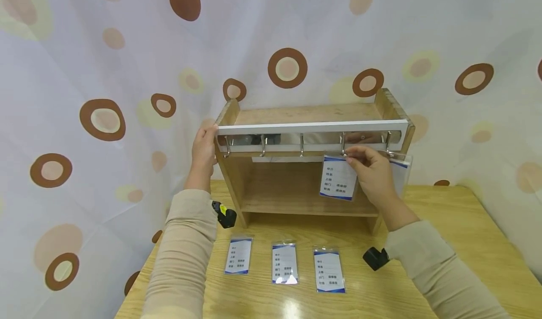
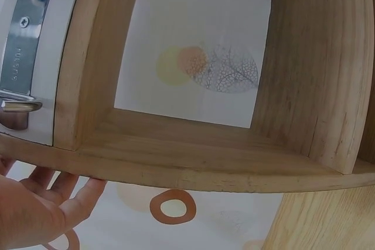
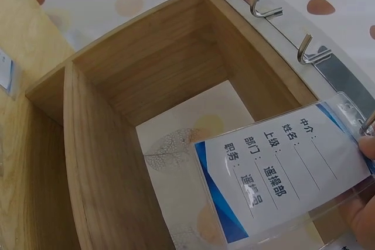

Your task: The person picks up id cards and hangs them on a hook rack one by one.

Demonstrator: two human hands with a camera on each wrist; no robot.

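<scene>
A wooden shelf [image 1: 306,213] carries a white rail [image 1: 313,126] with several metal hooks [image 1: 302,145] along its front. My left hand [image 1: 204,152] grips the shelf's upper left corner, fingers against the side panel in the left wrist view. With thumb and fingers, my right hand [image 1: 374,173] pinches the top edge of a clear-sleeved name badge [image 1: 337,178] right at the second hook from the right. In the right wrist view the badge [image 3: 281,171] hangs tilted in front of the shelf opening. Another badge [image 1: 400,171] hangs at the rightmost hook, partly hidden behind my right hand.
Three more name badges lie in a row on the wooden table: a left one [image 1: 238,256], a middle one [image 1: 285,263] and a right one [image 1: 329,270]. A patterned curtain [image 1: 127,60] stands behind the shelf. Black wrist cameras sit at both sleeves.
</scene>
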